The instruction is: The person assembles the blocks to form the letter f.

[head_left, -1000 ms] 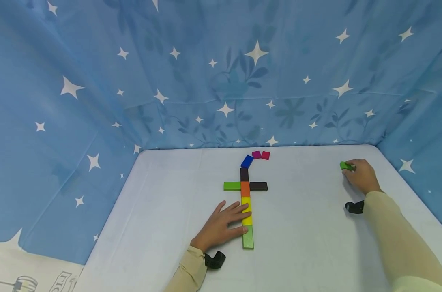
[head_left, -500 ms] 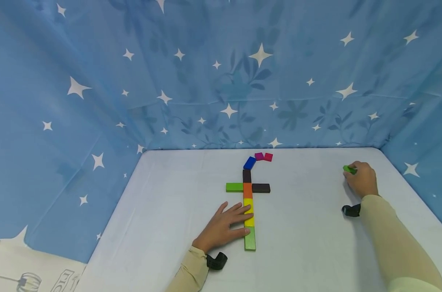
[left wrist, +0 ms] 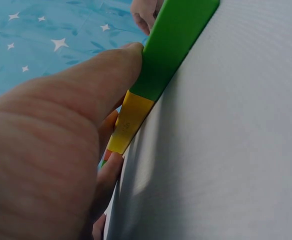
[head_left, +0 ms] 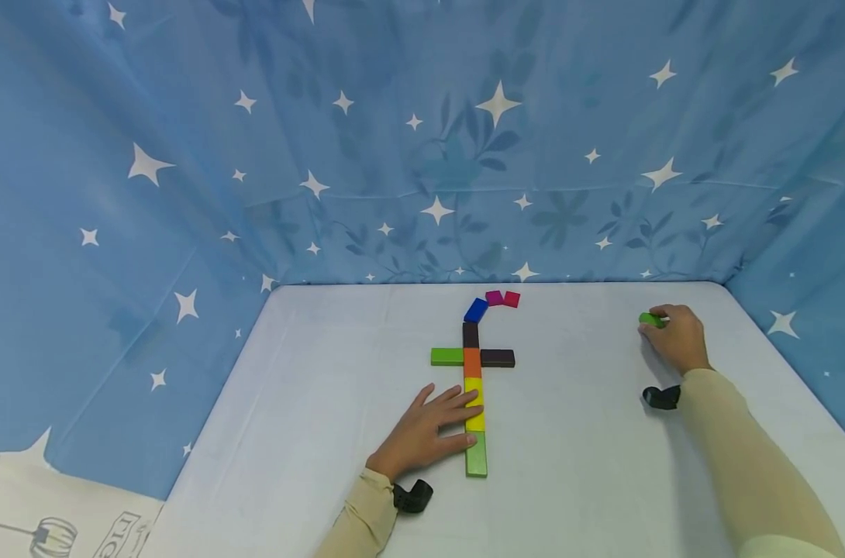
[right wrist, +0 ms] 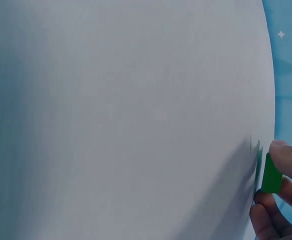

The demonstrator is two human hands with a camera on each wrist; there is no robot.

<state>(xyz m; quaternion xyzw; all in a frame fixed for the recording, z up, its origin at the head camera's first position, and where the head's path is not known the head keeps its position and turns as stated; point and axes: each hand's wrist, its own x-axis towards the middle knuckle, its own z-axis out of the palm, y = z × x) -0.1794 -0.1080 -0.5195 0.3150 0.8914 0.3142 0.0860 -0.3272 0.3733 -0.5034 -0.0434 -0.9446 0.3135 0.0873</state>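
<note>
My left hand (head_left: pixel 425 434) lies with spread fingers across the lower part of a line of coloured blocks. Its fingers rest on the yellow block (head_left: pixel 474 423), and the thumb touches the light green block (head_left: pixel 476 459) at the near end. In the left wrist view the thumb presses the side of that green block (left wrist: pixel 173 50). Far to the right, my right hand (head_left: pixel 679 337) pinches a small green block (head_left: pixel 650 319) between thumb and fingers. The right wrist view shows this green block (right wrist: pixel 272 175) held close over the white tabletop, its shadow beside it.
Above the yellow, the line continues with an orange block (head_left: pixel 472 363), a black block (head_left: pixel 470 335) and a tilted blue block (head_left: pixel 476 311). Purple (head_left: pixel 494 297) and red (head_left: pixel 512 299) blocks curve right. Green (head_left: pixel 446 356) and black (head_left: pixel 498 358) side blocks flank the orange. A starry blue curtain (head_left: pixel 367 155) borders the table.
My right hand has moved a little to the left with the green block pinched in it. The left hand and the laid blocks stay in place; the head view shifted slightly.
</note>
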